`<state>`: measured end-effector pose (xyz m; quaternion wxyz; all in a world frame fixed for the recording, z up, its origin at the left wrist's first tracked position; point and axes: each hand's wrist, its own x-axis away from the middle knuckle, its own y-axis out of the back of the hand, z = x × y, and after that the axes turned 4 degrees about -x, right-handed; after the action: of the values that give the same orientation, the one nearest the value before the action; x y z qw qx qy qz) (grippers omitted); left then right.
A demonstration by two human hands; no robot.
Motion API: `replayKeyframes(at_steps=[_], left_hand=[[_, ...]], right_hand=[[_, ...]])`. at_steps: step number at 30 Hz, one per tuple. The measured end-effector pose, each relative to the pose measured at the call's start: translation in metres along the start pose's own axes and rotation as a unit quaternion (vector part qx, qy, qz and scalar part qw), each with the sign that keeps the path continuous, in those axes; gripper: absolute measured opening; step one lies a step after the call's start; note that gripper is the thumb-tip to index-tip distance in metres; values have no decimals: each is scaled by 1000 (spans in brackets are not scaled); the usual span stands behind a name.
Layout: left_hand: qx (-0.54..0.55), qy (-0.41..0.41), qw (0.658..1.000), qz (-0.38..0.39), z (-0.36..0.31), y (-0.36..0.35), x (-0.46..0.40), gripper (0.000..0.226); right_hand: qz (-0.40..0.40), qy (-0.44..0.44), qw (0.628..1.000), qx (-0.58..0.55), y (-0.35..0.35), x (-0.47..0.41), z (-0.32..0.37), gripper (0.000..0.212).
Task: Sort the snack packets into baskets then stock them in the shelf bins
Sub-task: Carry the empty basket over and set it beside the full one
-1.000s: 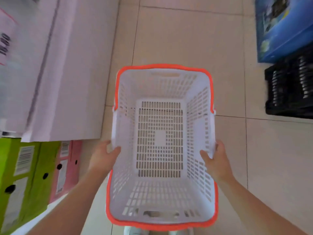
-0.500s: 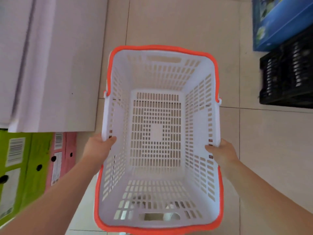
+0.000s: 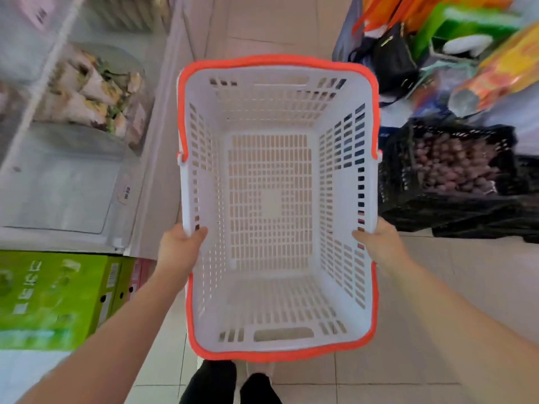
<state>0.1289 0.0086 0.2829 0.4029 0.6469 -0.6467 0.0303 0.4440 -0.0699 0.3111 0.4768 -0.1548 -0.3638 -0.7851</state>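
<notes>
Two hands, left hand [image 3: 179, 249] and right hand [image 3: 379, 243], grip basket [image 3: 271, 118] rims.

— How are the arms placed?
— Both reach forward, bare to the elbow, roughly level.
— And the left hand [image 3: 178, 249]?
— Its thumb hooks over the basket [image 3: 271, 342] rim, fingers hidden outside the wall.
— The right hand [image 3: 379, 243]?
— Mirrored: thumb inside, gripping the opposite rim.

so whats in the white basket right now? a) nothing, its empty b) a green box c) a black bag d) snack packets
a: the basket shows only its bare slotted floor and walls, with the left hand and right hand gripping its side rims.
</notes>
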Motion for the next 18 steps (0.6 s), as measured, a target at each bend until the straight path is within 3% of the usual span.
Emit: replayKeyframes(at_steps=[8,18], left_hand=[[6,-60,998,9,-111,57,42,22],[26,-87,996,21,-215,102,-24,6]], right_hand=[[-33,39,997,-64,55,55,84,26],[-27,60,990,-121,41,-4,189,28]])
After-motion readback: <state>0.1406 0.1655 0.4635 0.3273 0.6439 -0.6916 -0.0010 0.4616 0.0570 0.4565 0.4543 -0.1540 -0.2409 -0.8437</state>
